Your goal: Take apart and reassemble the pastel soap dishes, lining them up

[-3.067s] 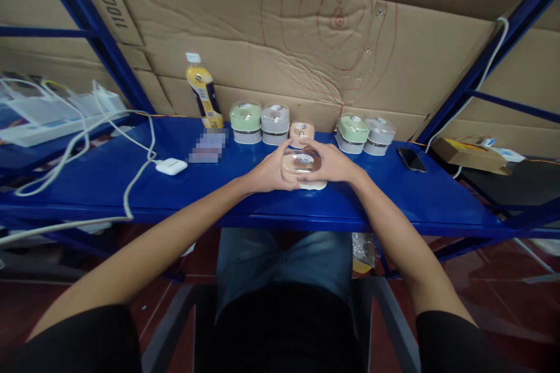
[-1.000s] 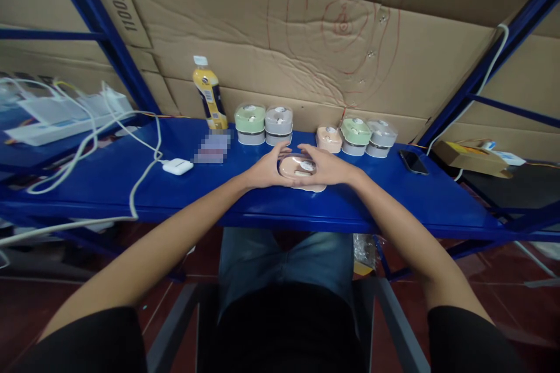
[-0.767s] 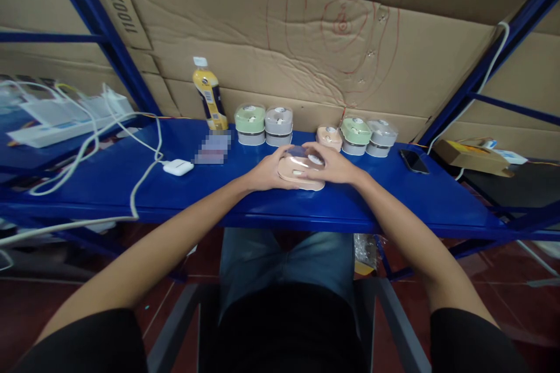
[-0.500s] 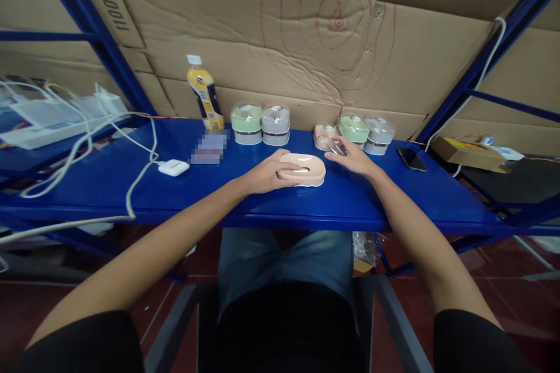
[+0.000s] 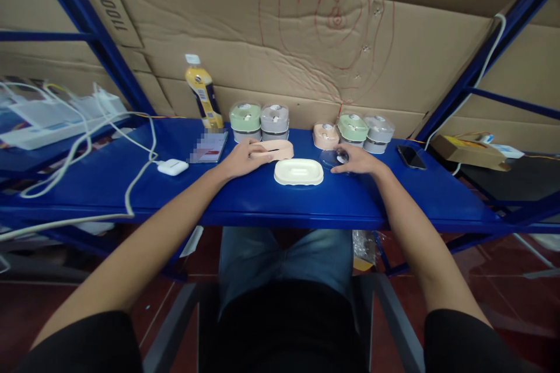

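My left hand [image 5: 244,158] is closed on the left end of a peach oval cover with a slot [image 5: 283,150], held tilted near the stacked boxes. In front of me a cream oval dish [image 5: 298,172] lies on the blue table [image 5: 280,204], its raised middle facing up. To its right, my right hand [image 5: 356,160] has its fingers curled round a clear plastic lid [image 5: 329,159] low at the table. The fingers partly hide the lid. Just behind that lid sits a small peach box [image 5: 325,136].
Green [image 5: 245,119] and grey boxes [image 5: 275,119] stand stacked at the back left, with another green box [image 5: 352,127] and grey box [image 5: 378,131] at the back right. A yellow bottle [image 5: 204,93], a white earphone case [image 5: 172,167], cables and a phone [image 5: 411,157] lie around.
My left hand has lifted the peach cover off the cream dish and carried it left and back. My right hand has brought the clear lid away from the small peach box, down to the table.
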Action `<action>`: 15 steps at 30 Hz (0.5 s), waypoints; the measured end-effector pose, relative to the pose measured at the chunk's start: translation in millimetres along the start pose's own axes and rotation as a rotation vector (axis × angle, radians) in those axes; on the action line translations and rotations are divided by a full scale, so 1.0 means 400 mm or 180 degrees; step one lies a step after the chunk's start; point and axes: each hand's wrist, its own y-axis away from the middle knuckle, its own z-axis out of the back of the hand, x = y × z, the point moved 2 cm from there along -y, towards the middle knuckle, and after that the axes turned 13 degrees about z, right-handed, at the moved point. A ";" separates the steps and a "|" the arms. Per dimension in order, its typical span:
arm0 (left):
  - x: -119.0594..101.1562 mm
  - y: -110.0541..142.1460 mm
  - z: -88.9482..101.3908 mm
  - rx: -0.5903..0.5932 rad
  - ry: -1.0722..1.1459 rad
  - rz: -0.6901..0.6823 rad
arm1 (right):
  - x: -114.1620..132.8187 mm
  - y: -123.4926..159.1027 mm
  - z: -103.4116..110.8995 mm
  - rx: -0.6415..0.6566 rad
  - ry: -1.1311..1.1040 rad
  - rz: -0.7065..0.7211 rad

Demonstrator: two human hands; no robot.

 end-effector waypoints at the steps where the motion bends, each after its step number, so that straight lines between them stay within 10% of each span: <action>1: 0.003 -0.002 -0.002 -0.0001 -0.0005 0.0005 | 0.000 0.000 -0.001 -0.0002 0.0010 -0.0009; 15: -0.124 0.054 -0.048 0.0344 0.0326 -0.0929 | 0.041 0.002 0.026 -0.0788 -0.0452 0.0140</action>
